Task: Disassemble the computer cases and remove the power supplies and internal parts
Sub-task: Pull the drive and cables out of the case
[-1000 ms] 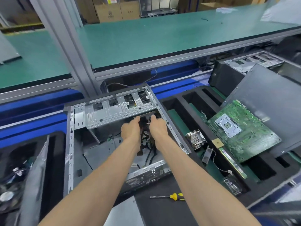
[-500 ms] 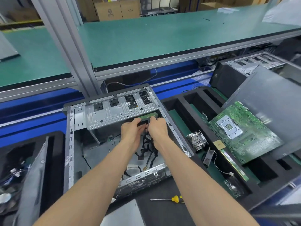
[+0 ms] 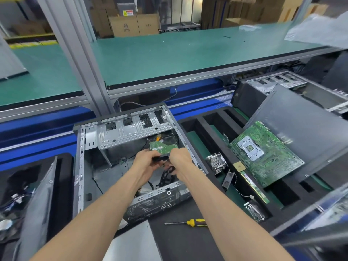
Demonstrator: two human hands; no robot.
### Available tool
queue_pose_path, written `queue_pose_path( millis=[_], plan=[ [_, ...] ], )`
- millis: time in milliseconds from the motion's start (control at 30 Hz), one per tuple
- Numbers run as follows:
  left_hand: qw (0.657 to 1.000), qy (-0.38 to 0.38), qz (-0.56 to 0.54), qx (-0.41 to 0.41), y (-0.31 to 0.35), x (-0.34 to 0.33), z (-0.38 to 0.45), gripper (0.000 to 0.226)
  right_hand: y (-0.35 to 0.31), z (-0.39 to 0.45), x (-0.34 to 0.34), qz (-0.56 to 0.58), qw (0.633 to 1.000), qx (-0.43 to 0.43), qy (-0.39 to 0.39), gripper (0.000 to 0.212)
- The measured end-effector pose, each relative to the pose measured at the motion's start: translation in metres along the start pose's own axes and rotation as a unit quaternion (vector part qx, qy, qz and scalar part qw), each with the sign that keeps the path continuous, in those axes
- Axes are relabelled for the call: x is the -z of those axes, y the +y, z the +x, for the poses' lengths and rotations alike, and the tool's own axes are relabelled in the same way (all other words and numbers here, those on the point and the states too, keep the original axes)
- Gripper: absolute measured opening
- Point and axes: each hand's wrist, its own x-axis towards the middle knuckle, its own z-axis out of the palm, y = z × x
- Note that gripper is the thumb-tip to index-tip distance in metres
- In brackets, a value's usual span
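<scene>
Green-topped bench (image 3: pixel 188 53); cardboard boxes (image 3: pixel 134 25) behind.

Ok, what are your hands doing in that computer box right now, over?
Left hand and right hand grip a black connector inside the open case. Hard drive sits behind. Cables tangled below.

Two bare forearms are seen, uncovered by any sleeve. The left hand (image 3: pixel 146 161) and right hand (image 3: pixel 179 158) are ungloved.
</scene>
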Motion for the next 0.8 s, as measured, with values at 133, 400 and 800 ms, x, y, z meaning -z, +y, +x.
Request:
queue_pose_path(
  millis=[133, 400, 800],
  plan=[
    [1.0, 0.001, 0.012, 0.011, -0.002, 0.005, -0.009, 0.019, 0.002, -0.006, 0.006, -0.008, 1.0, -0.005, -0.006, 0.03],
    [0.996, -0.014, 0.06, 0.069, -0.005, 0.026, -0.023, 0.095, 0.011, -0.012, 0.007, -0.04, 0.999, 0.034, -0.007, 0.036],
    [0.999, -0.048, -0.006, -0.022, -0.001, 0.03, -0.037, 0.067, 0.014, -0.011, 0.007, -0.009, 0.99, 0.124, -0.071, 0.027]
  ],
)
